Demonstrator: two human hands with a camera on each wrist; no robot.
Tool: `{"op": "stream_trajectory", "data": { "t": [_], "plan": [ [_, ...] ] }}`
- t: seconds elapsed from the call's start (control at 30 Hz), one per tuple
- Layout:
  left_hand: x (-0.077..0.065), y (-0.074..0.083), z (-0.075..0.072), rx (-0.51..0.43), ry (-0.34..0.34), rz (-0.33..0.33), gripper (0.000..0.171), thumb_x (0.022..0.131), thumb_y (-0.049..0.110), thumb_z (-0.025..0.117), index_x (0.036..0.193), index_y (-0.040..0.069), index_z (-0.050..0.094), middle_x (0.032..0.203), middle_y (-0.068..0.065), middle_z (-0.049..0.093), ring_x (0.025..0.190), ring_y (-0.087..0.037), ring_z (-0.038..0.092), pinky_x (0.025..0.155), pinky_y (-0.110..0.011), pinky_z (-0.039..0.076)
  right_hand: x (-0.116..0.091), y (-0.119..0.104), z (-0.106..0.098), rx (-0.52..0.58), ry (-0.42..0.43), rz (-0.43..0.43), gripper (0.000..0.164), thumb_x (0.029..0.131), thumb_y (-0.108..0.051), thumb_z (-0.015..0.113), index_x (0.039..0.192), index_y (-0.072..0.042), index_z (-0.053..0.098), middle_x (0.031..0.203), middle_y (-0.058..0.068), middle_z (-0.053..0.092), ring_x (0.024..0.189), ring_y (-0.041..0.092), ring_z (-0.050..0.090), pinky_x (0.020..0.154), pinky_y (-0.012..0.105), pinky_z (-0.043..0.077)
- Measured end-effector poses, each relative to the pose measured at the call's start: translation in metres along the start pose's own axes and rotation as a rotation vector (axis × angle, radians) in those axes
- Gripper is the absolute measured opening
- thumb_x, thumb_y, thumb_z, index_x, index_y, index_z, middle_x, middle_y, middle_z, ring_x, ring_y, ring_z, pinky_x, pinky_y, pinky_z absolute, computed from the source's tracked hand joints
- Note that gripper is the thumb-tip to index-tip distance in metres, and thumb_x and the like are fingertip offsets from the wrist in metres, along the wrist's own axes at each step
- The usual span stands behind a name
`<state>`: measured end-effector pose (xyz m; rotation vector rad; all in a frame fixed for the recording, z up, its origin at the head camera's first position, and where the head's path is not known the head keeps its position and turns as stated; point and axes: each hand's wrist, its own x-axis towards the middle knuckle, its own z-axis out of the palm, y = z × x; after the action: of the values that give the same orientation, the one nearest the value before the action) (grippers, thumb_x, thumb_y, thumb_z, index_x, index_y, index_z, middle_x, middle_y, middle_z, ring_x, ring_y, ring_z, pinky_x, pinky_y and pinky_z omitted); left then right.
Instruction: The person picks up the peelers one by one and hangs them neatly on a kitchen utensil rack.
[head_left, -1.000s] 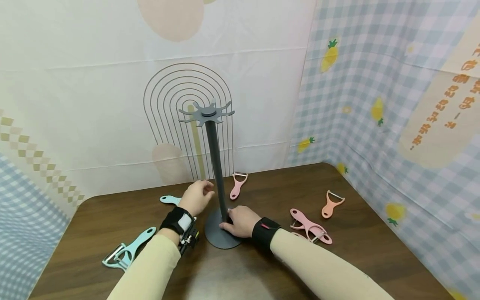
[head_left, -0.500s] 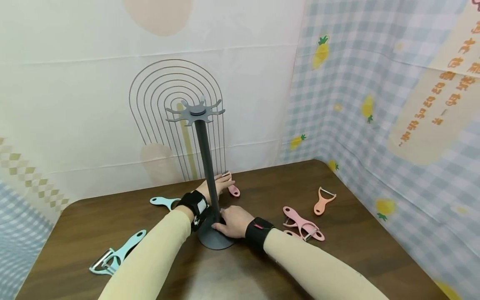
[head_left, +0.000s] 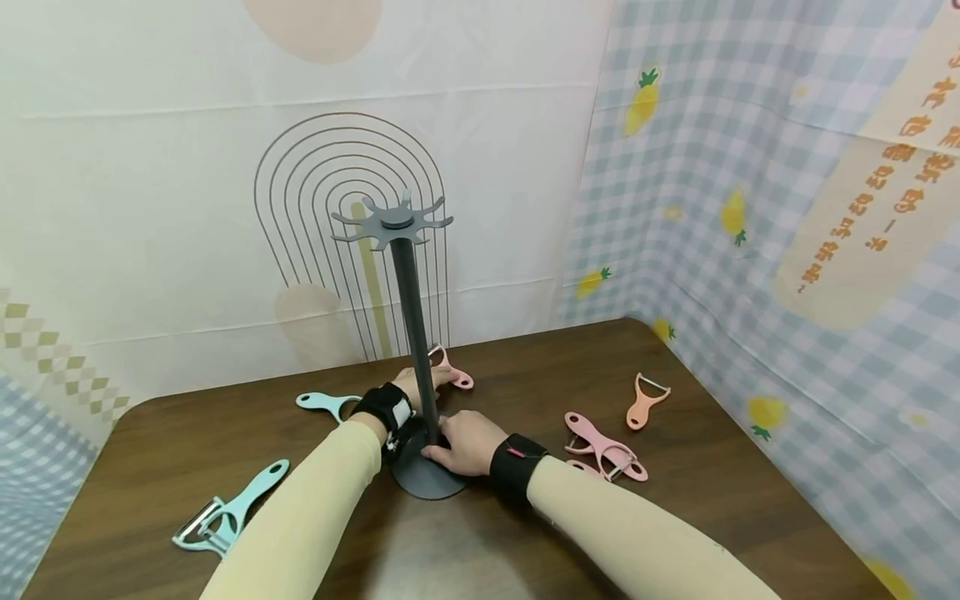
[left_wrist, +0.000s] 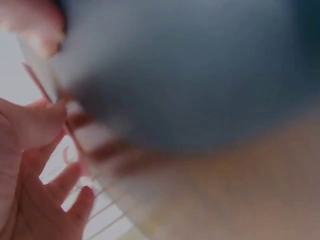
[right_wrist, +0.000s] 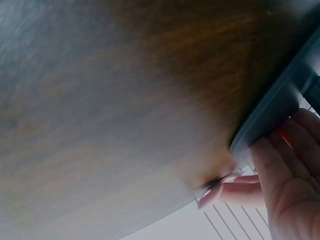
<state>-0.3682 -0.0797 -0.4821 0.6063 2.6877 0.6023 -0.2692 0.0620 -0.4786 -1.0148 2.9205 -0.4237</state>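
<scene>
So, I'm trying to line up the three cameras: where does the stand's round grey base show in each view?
Head: the round grey base is below the picture's middle, under the post.
Left wrist: probably the large blurred grey-blue shape across the top; too blurred to be sure.
Right wrist: the dark tilted disc at the right edge.
Shared landmark: the thin printed lines, upper middle in head, low in both wrist views.

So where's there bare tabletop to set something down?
Bare tabletop lies in front of the gray stand, between the sleeves, and farther back between the back pink peeler and the orange peeler. It is crowded around the stand, with the right hand at its base and the left hand behind, and at the bunched pink peelers.
</scene>
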Motion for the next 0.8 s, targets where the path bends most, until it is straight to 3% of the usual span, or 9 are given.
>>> {"op": "stream_trajectory", "data": {
  "t": [0.03, 0.1, 0.17, 0.33, 0.5, 0.63, 0.8],
  "plan": [
    [-0.006, 0.003, -0.005, 0.011, -0.007, -0.034, 0.053, 0.089, 0.034, 0.064, 0.139, 0.02, 0.051, 0.139, -0.01, 0.052, 0.114, -0.028, 0.052, 0.091, -0.041, 0.047, 0.0, 0.0, 0.0, 0.004, -0.006, 0.003, 0.031, 0.09, -0.045, 0.06, 0.08, -0.016, 0.062, 0.062, -0.007, 0.059, 0.058, 0.006, 0.053, 0.056, 0.025, 0.045],
    [-0.014, 0.004, -0.012, 0.228, 0.006, 0.039, 0.048, 0.088, 0.03, 0.066, 0.135, 0.023, 0.056, 0.133, -0.009, 0.056, 0.109, -0.03, 0.053, 0.087, -0.044, 0.047, 0.0, 0.0, -0.002, 0.012, -0.013, 0.012, 0.031, 0.09, -0.045, 0.06, 0.079, -0.016, 0.062, 0.061, -0.007, 0.058, 0.056, 0.006, 0.052, 0.054, 0.024, 0.044],
    [-0.022, 0.006, -0.018, 0.238, 0.018, 0.023, 0.043, 0.089, 0.03, 0.066, 0.13, 0.021, 0.06, 0.133, -0.01, 0.057, 0.11, -0.033, 0.053, 0.09, -0.048, 0.047, 0.0, 0.001, -0.003, 0.014, -0.014, 0.018, 0.031, 0.09, -0.045, 0.06, 0.078, -0.016, 0.06, 0.059, -0.007, 0.056, 0.055, 0.006, 0.051, 0.052, 0.023, 0.041],
    [-0.034, -0.001, -0.019, 0.295, 0.066, 0.063, 0.036, 0.086, 0.017, 0.071, 0.121, 0.013, 0.064, 0.13, -0.015, 0.058, 0.114, -0.037, 0.052, 0.095, -0.054, 0.045, -0.002, 0.003, -0.006, 0.026, -0.014, 0.017, 0.031, 0.09, -0.043, 0.061, 0.075, -0.016, 0.06, 0.058, -0.006, 0.052, 0.053, 0.006, 0.049, 0.048, 0.021, 0.036],
    [-0.042, -0.009, -0.015, 0.343, 0.053, 0.087, 0.041, 0.083, 0.013, 0.072, 0.124, 0.012, 0.064, 0.117, -0.016, 0.058, 0.103, -0.034, 0.056, 0.088, -0.05, 0.049, -0.004, 0.003, -0.009, 0.025, -0.013, 0.017, 0.03, 0.09, -0.042, 0.061, 0.08, -0.014, 0.063, 0.059, -0.006, 0.054, 0.055, 0.006, 0.05, 0.051, 0.021, 0.039],
    [-0.049, -0.013, -0.012, 0.38, 0.041, 0.044, 0.033, 0.086, 0.015, 0.07, 0.118, 0.008, 0.067, 0.112, -0.016, 0.055, 0.094, -0.03, 0.058, 0.083, -0.044, 0.052, -0.004, 0.0, -0.009, 0.031, -0.015, 0.012, 0.03, 0.09, -0.041, 0.062, 0.079, -0.013, 0.062, 0.058, -0.006, 0.054, 0.054, 0.007, 0.05, 0.051, 0.021, 0.039],
    [-0.058, -0.02, -0.01, 0.377, 0.102, 0.039, 0.022, 0.086, 0.013, 0.069, 0.106, 0.004, 0.071, 0.112, -0.016, 0.059, 0.096, -0.028, 0.059, 0.085, -0.04, 0.052, -0.002, -0.004, -0.004, 0.029, -0.02, 0.008, 0.029, 0.09, -0.041, 0.062, 0.079, -0.014, 0.061, 0.058, -0.006, 0.054, 0.053, 0.006, 0.05, 0.049, 0.021, 0.038]
  ]
}}
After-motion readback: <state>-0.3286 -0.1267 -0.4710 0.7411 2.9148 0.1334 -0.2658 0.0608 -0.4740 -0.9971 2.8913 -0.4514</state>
